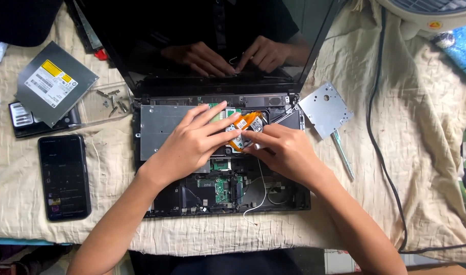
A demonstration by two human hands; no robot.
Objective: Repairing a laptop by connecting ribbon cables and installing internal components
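Hands meet over the middle of the frame, above an opened laptop base (167,125) with its keyboard deck stripped off. The left hand (192,142) lies flat with fingers stretched out, its fingertips pressing on a small green circuit card (232,113) and the end of an orange ribbon cable (245,122). The right hand (284,150) comes in from the lower right, thumb and forefinger pinched toward the same cable, though whether they truly grip it or only touch it I cannot tell, since the knuckles cover the spot. Much of the board under both palms is hidden; only a green board (222,189) and a loose white wire (258,198) show below the wrists. The dark screen (212,35) at the top mirrors the hands dimly. In the upper left an optical drive (52,81) rests half over a black device whose kind is hard to make out, with small screws (113,99) beside it and a phone (65,175) lower down. A grey metal bracket (325,108) sits right of the hinge, and a fan at the upper right is cut off by the frame edge.
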